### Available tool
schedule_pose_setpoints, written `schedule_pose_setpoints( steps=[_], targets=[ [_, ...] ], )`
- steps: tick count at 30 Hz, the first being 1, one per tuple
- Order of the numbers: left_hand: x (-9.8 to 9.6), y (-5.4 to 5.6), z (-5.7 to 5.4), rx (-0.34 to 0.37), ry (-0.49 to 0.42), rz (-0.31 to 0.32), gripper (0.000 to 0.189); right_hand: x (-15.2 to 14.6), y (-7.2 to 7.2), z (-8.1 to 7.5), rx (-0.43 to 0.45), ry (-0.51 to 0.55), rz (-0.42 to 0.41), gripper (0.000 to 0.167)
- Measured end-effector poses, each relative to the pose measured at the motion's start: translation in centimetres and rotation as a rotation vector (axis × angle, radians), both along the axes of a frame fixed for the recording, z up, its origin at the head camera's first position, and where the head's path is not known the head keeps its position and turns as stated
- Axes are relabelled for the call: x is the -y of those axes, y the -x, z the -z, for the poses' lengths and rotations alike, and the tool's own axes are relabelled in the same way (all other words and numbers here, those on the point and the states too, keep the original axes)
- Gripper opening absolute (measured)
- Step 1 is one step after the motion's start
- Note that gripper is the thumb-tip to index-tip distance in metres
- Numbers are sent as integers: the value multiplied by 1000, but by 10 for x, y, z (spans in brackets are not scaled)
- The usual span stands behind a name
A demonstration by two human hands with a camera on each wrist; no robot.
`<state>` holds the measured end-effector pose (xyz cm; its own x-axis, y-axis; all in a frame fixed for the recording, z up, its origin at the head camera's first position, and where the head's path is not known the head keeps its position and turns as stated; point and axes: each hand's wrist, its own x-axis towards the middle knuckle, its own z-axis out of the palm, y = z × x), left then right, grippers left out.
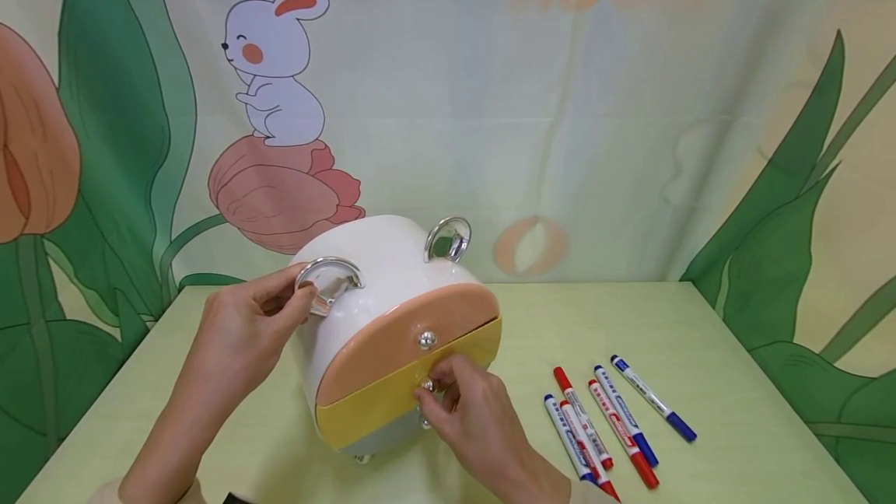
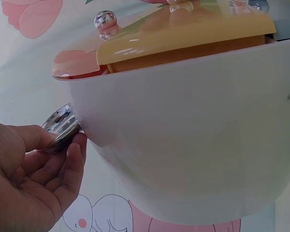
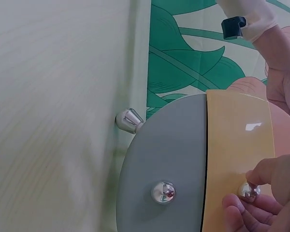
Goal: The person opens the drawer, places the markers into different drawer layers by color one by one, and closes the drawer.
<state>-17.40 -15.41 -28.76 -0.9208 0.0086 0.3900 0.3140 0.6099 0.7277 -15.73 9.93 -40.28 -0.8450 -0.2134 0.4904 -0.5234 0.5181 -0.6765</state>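
A white, rounded cabinet (image 1: 378, 251) with three drawer fronts, orange, yellow and grey, stands tilted on the table. My left hand (image 1: 245, 329) pinches the silver ring handle (image 2: 65, 128) at its upper left between thumb and fingers. On the front, my right hand (image 1: 483, 411) grips the round silver knob (image 3: 249, 192) of the yellow drawer (image 1: 364, 407). In the left wrist view that drawer juts a little out of the white body. The orange drawer (image 1: 392, 348) above and the grey drawer (image 3: 169, 145) below sit flush, each with its own silver knob.
Several red and blue markers (image 1: 623, 418) lie on the pale green table (image 1: 595, 317) to the right of the cabinet. A second silver ring (image 1: 448, 224) rises from the cabinet's top right. Behind hangs a cloth backdrop (image 1: 434, 99) printed with a rabbit, tulips and leaves.
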Motion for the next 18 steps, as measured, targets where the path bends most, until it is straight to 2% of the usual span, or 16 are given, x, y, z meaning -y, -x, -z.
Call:
schedule_pose_setpoints(
  steps=[6, 18],
  targets=[
    [0, 0, 0, 1, -1, 3, 35, -2, -3, 1, -29, 3, -4, 23],
    [0, 0, 0, -6, 7, 2, 35, -10, -15, -2, 17, -18, 19, 26]
  ],
)
